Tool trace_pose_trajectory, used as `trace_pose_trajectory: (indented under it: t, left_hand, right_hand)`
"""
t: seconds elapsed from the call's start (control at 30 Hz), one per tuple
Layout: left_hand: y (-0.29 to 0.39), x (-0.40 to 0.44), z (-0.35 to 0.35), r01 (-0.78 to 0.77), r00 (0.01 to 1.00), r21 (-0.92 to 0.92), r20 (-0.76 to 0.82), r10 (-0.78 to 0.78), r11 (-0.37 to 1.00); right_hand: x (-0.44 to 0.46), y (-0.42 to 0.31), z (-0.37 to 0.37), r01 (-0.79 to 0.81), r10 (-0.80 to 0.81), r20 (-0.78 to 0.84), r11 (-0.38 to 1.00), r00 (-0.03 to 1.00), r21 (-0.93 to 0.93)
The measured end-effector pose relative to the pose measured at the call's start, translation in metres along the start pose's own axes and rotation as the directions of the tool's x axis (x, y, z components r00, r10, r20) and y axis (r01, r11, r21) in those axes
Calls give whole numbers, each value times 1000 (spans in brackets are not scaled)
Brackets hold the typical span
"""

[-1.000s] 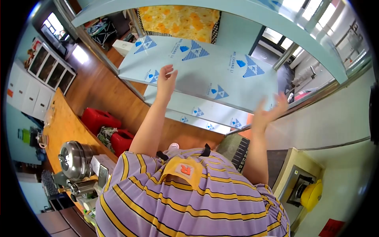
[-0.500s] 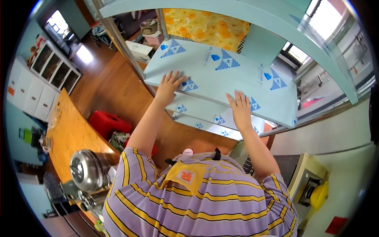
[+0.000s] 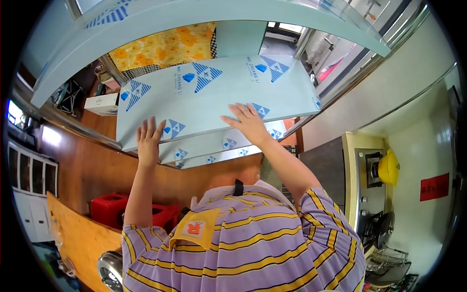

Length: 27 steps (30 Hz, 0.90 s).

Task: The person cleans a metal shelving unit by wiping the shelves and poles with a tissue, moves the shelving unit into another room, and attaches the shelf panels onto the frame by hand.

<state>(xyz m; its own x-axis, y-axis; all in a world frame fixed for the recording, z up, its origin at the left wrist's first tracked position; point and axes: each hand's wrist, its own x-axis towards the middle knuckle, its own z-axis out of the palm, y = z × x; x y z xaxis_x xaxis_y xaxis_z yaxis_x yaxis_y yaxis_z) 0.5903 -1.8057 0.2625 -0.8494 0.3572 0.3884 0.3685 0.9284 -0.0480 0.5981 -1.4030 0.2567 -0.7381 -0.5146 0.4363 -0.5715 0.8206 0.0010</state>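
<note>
A pale blue metal shelf (image 3: 219, 100) stretches in front of me, its film printed with blue striped triangles. Near its left front corner lies my left hand (image 3: 150, 142), palm down with fingers spread. My right hand (image 3: 248, 124) rests flat on the front part further right, beside a printed triangle, its fingers apart. Neither hand grips anything. Below sits a lower shelf (image 3: 194, 152) with the same printed film. An upper shelf (image 3: 204, 18) runs across the top of the view. Metal posts (image 3: 335, 90) stand at the sides of the rack.
Behind the rack hangs a yellow flowered cloth (image 3: 165, 46). A wooden table (image 3: 78, 238) and red stools (image 3: 109, 207) are at lower left. To the right is a stove with a yellow pot (image 3: 388, 168). A white box (image 3: 102, 104) stands at left.
My view has turned to the right, so the shelf appears further left and more of the stove shows. Both hands stay on the shelf's front part, fingers still spread.
</note>
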Motion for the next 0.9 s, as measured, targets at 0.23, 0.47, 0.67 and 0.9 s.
trace_pose_trajectory:
  t: [0.23,0.47,0.67,0.9]
  left_hand:
    - [50,-14,-16,111,994,15,9,-112,994]
    - [114,-23,-27,218,975,65,16,-220,974]
    - [158,-23,-42,263,964,79,27,-266,962]
    - [175,-28,-44,310,951,89,-25,-309,947]
  right_hand:
    - [-17,27,-9,87,-88,17,995,996,58]
    - [-35,75,-19,211,-210,-23,969,977,126]
    - [-40,106,-19,279,-275,-46,952,960,130]
    - [-44,112,-19,268,-260,-88,958,962,101]
